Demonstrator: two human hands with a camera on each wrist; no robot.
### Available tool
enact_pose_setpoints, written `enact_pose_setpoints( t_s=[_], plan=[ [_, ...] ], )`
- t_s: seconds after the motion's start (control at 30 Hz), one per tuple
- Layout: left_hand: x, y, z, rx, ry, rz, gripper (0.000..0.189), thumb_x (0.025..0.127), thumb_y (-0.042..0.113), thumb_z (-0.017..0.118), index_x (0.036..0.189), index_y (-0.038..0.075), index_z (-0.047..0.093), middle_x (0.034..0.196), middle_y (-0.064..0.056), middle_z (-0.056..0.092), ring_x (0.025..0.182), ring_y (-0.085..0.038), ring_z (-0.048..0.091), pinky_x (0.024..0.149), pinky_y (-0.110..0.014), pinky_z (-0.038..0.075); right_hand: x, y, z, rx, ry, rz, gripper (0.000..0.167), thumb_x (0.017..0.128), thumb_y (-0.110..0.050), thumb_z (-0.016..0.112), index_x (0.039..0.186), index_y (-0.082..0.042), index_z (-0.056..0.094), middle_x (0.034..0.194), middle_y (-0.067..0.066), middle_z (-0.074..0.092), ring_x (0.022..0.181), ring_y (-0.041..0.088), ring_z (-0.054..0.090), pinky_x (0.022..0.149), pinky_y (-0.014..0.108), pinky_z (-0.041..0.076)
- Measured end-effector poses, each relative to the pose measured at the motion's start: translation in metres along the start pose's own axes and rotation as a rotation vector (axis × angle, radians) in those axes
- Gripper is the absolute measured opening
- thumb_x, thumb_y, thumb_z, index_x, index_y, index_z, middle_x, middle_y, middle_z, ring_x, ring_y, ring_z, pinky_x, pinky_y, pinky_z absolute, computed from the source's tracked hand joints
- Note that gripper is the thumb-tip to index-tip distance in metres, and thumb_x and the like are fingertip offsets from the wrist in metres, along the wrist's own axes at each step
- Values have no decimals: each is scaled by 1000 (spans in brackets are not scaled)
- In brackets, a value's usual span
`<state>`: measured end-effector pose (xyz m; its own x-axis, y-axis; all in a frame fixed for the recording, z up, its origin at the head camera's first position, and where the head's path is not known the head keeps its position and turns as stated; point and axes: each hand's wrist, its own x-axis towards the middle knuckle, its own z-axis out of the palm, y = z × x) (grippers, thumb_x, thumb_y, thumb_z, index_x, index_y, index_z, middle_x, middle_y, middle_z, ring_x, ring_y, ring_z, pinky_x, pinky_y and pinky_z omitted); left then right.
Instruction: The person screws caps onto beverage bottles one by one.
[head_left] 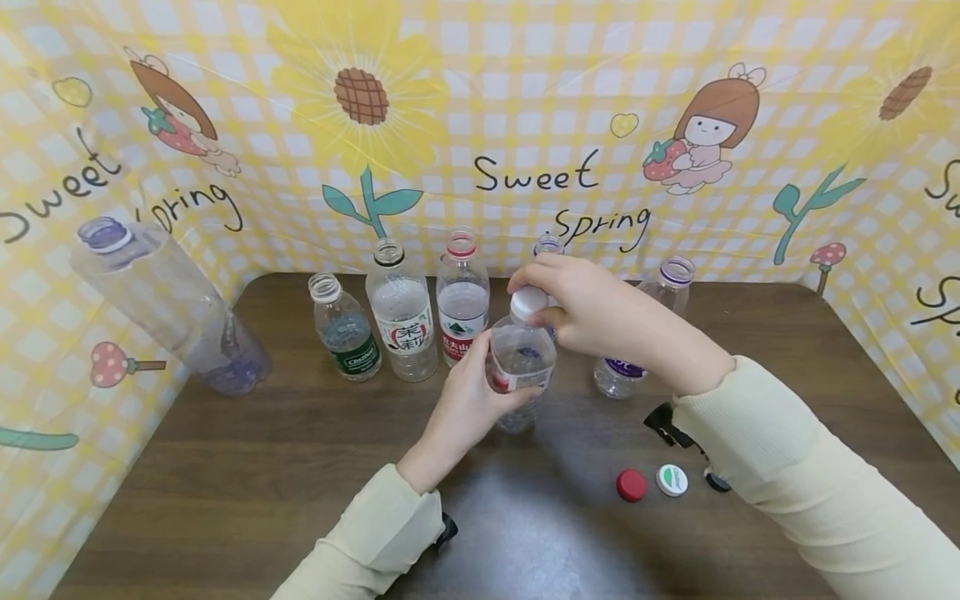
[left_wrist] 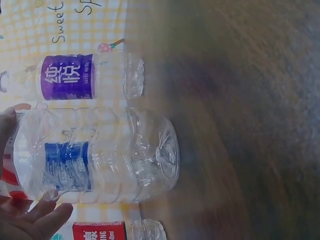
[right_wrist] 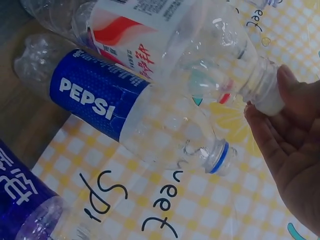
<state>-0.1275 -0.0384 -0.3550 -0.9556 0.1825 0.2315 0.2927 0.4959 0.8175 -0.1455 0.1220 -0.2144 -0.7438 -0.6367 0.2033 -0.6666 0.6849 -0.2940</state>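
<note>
A clear plastic bottle with a red and white label stands in front of the row of bottles. My left hand grips its body, thumb and fingers on opposite sides. At the bottle's mouth, my right hand pinches a white cap between thumb and fingers. The right wrist view shows the same cap over the threaded neck. Close beside the held bottle is an uncapped bottle with a blue Pepsi label. The left wrist view shows the bottle's ribbed lower part near the tabletop.
Uncapped bottles with green, white, red and purple labels stand along the back. A large bottle is at left. Red, white-green and dark caps lie at front right. Patterned cloth hangs behind.
</note>
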Motion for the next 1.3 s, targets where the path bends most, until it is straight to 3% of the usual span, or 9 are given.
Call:
enact_pose_setpoints(
  t_s=[0.43, 0.67, 0.9, 1.07, 1.3],
  plan=[
    [-2, 3, 0, 18, 54, 17, 78, 70, 27, 85, 133, 8, 44, 125, -12, 60, 113, -27, 59, 96, -44, 49, 0, -9, 5, -87, 101, 51, 24, 81, -2, 68, 104, 0, 64, 94, 12, 62, 87, 28, 61, 84, 43, 52],
    [-2, 2, 1, 14, 50, 26, 79, 70, 27, 85, 134, 7, 43, 127, -13, 59, 115, -28, 59, 97, -44, 48, 0, -10, 5, -71, 118, 69, 22, 81, -9, 71, 101, 0, 65, 89, 11, 61, 82, 26, 60, 79, 42, 52],
    [-1, 2, -3, 4, -19, -4, 80, 71, 26, 85, 137, 9, 42, 127, -12, 59, 115, -27, 59, 98, -45, 49, -2, 3, -6, 47, -30, 34, 34, 83, -10, 72, 114, 0, 62, 108, 14, 64, 96, 24, 61, 86, 40, 53],
    [0, 2, -5, -10, -55, -27, 82, 71, 26, 85, 138, 9, 40, 128, -11, 58, 116, -26, 58, 98, -45, 49, 0, 9, -13, 72, -130, -27, 43, 85, -3, 68, 126, -7, 59, 117, 11, 62, 105, 25, 59, 92, 42, 50],
    [1, 2, -5, 0, -68, -25, 79, 72, 27, 84, 136, 9, 41, 126, -10, 59, 115, -24, 58, 97, -44, 49, 4, 11, -15, 74, -174, -94, 30, 86, 3, 64, 113, -8, 65, 118, 9, 63, 110, 25, 59, 97, 43, 48]
  ],
)
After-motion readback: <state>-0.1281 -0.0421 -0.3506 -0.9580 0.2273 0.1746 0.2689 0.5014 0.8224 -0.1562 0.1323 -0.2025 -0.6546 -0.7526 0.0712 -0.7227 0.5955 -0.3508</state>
